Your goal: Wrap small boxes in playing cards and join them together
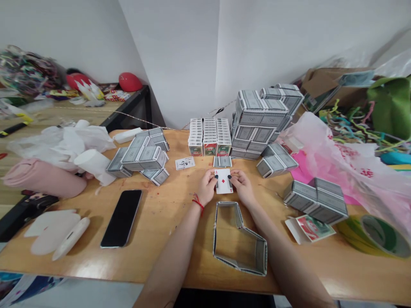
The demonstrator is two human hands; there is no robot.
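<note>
My left hand point(207, 185) and my right hand point(242, 185) pinch the two sides of a small stack of playing cards point(223, 181), the ace of diamonds facing up, just above the wooden table point(167, 222). A red string is tied around my left wrist. Just beyond the stack lies a face-down card pile point(222, 161). Nearer to me an L-shaped wall of cards standing on edge point(239, 237) sits between my forearms. A single face-up card point(185, 163) lies to the left of my hands.
Rows of boxed card decks point(209, 137) and stacked grey packs point(261, 122) stand at the back; more packs lie left point(144, 155) and right point(316, 200). A black phone point(122, 217), white tissue, a pink plastic bag point(346, 167), a tape roll point(375, 234) and an opened card box point(310, 228) surround them.
</note>
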